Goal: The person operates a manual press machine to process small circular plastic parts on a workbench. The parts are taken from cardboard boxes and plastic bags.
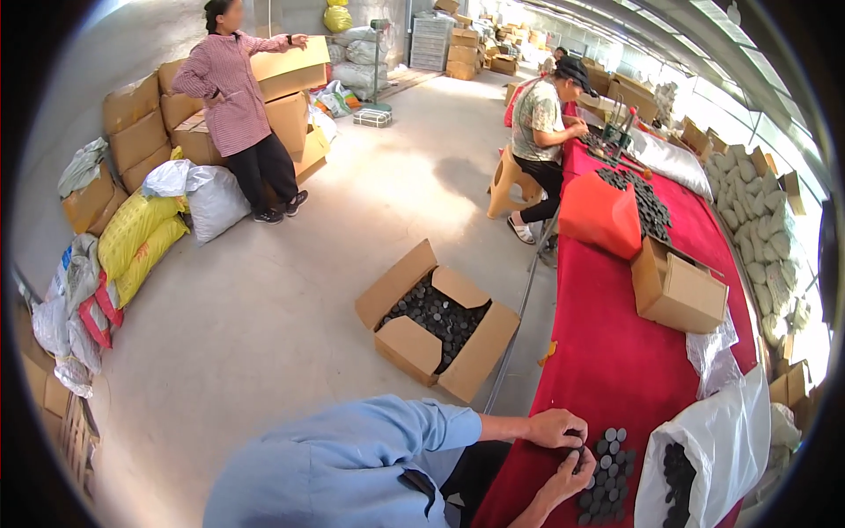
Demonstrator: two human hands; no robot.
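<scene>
Over the near edge of the red-covered table, my left hand point(556, 429) has its fingers curled round a small dark round disc point(576, 431). Just below it, my right hand point(563, 480) pinches at a similar dark piece, its fingertips close to the left ones. Fingers hide most of what is held. Right beside both hands lie several dark grey discs point(607, 475) in rough rows on the cloth. A white plastic sack point(739, 431) lies open to their right, with black pieces point(678, 480) inside its mouth.
On the floor stands an open cardboard box point(409, 345) of dark discs. Farther along the red table point(607, 352) are a carton point(678, 286), a red bag point(600, 211) and piled discs point(647, 202). A person point(550, 114) sits working there; another point(238, 106) stands by sacks point(145, 233).
</scene>
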